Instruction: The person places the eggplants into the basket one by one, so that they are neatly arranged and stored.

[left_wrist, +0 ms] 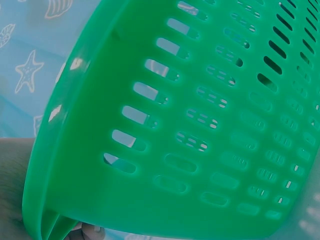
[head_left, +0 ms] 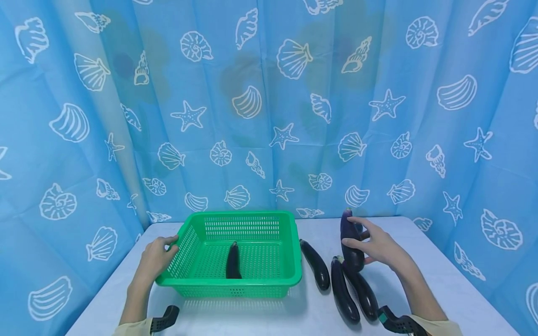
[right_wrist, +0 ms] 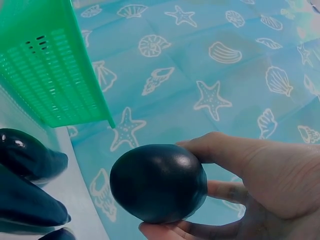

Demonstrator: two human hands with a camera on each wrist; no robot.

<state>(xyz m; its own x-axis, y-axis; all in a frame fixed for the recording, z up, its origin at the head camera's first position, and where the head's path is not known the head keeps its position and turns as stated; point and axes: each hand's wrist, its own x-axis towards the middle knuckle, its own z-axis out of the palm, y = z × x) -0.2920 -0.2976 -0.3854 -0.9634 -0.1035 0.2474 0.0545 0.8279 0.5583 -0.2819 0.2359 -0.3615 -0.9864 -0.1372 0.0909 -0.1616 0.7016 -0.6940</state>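
My right hand (head_left: 380, 245) grips a dark purple eggplant (head_left: 350, 238), fingers and thumb around its sides. It stands nearly upright over the table's right part, and its rounded end (right_wrist: 157, 182) faces the right wrist camera. A bit of something dark shows behind it, too hidden to tell. With my left hand (head_left: 155, 256) I hold the left rim of a green plastic basket (head_left: 235, 294); the basket wall (left_wrist: 115, 190) hides most of that hand in the left wrist view. Inside the basket lies one eggplant (head_left: 233, 262).
Three more eggplants lie right of the basket: one beside its wall (head_left: 315, 265), two close together, a nearer one (head_left: 344, 294) and another (head_left: 363, 291) below the held one. A white-covered table (head_left: 319, 312) carries everything. Blue shell-patterned curtains (head_left: 269, 116) hang behind.
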